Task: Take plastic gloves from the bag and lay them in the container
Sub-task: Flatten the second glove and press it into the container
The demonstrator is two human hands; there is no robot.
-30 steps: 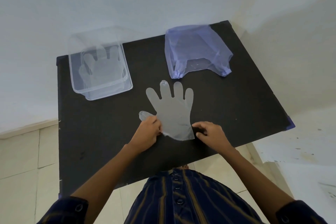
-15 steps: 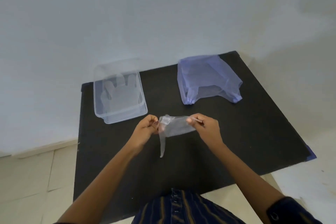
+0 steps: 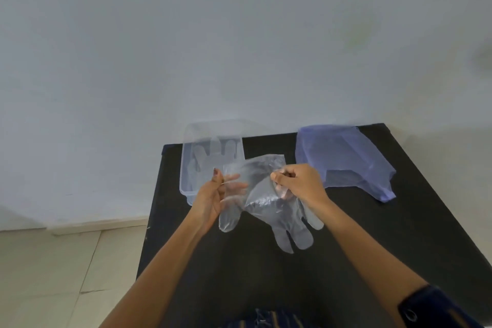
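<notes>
Head view, one entry per item, largest first.

Table (image 3: 346,261): dark top set against a pale wall; it carries every item below.

Bag (image 3: 343,157): blue-violet plastic, slack and flattened, at the far right of the table, well apart from both hands.

Container (image 3: 186,167): clear rectangular tub at the far left edge of the table, long axis running away from the person. At least one glove already lies flat inside, fingers pointing to the wall.

Glove in hand (image 3: 269,202): clear plastic, held off the table between the hands, cuff uppermost and fingers hanging toward the person. It hangs just right of the container's near end.

Right hand (image 3: 298,183): grip pinched closed on the cuff's right side.

Left hand (image 3: 210,197): grip pinched on the cuff's left side, beside the container's near corner.

Judgement: the container lies left and beyond the grip, the left hand nearer; the glove's long axis already matches the tub's.
</notes>
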